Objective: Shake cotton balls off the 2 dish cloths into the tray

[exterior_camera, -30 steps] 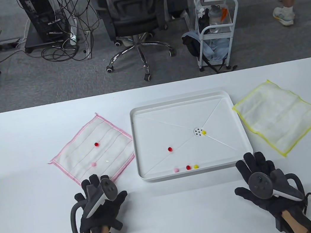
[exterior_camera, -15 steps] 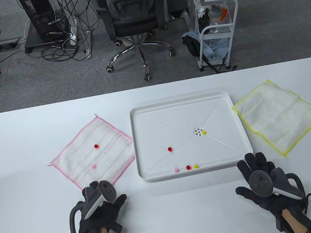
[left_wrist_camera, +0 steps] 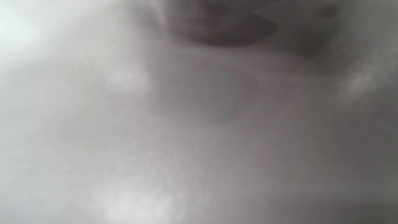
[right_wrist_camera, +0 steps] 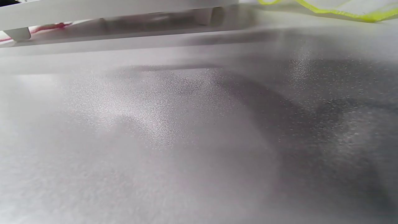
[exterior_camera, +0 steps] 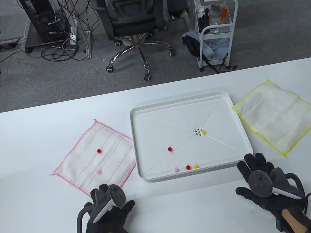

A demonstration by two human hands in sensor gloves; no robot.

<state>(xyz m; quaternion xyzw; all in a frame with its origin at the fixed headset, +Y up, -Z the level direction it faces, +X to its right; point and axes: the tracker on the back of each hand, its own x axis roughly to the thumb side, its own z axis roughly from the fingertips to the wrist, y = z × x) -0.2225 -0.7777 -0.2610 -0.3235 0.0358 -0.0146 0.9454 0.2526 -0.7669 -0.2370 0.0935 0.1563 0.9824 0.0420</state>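
The pink-edged dish cloth [exterior_camera: 110, 151] lies left of the white tray [exterior_camera: 179, 100] with a red cotton ball [exterior_camera: 99, 151] and a pink one [exterior_camera: 98, 172] on it. My left hand [exterior_camera: 99, 192] has its fingertips down on the cloth's near corner, thumb spread aside. Several balls lie in the tray, among them a red one [exterior_camera: 170, 149] and a yellow one [exterior_camera: 203, 132]. The yellow-edged cloth [exterior_camera: 279, 117] lies bare to the tray's right. My right hand [exterior_camera: 251, 167] rests flat on the table by the tray's near right corner. The left wrist view is a grey blur.
The right wrist view shows the tray's near edge [right_wrist_camera: 108, 12] and a strip of the yellow cloth [right_wrist_camera: 342, 7] just above the tabletop. Beyond the table stand an office chair [exterior_camera: 134, 15] and a white cart [exterior_camera: 218, 30].
My left hand has drawn back toward me and a little right, and the pink cloth with its two balls has slid along with it. The right hand has stayed put.
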